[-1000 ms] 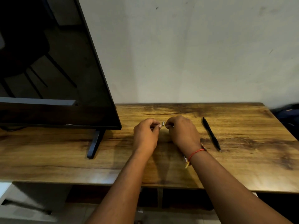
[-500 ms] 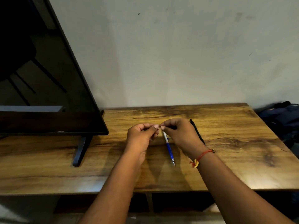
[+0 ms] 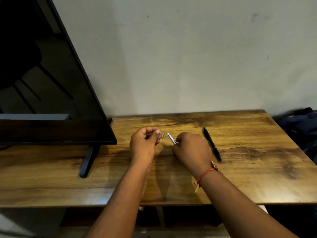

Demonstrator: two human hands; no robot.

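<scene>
**Pen in two parts, one part to each hand**

Both hands hover just above the middle of the wooden table [image 3: 257, 170], near its back edge. The left hand [image 3: 143, 145] is curled, and its fingertips [image 3: 157, 132] pinch a small silver piece [image 3: 162, 135] that sticks out to the right of them. The right hand [image 3: 193, 150] is curled too, knuckles up, gripping a blue pen [image 3: 171, 138]. Only the pale front end of the pen shows, slanting up and left out of the fingers; the rest is hidden under the hand. Pen end and silver piece point at each other, with a narrow gap of table showing between them (they do not touch).

A red thread [image 3: 205, 174] circles the right wrist. Just right of that hand a black pen [image 3: 212, 146] lies flat on the wood, its tip toward the near edge. A dark television [image 3: 51, 100] stands at the left on a black foot [image 3: 86, 162], and a dark bag [image 3: 301, 124] sits beyond the table's right end.
</scene>
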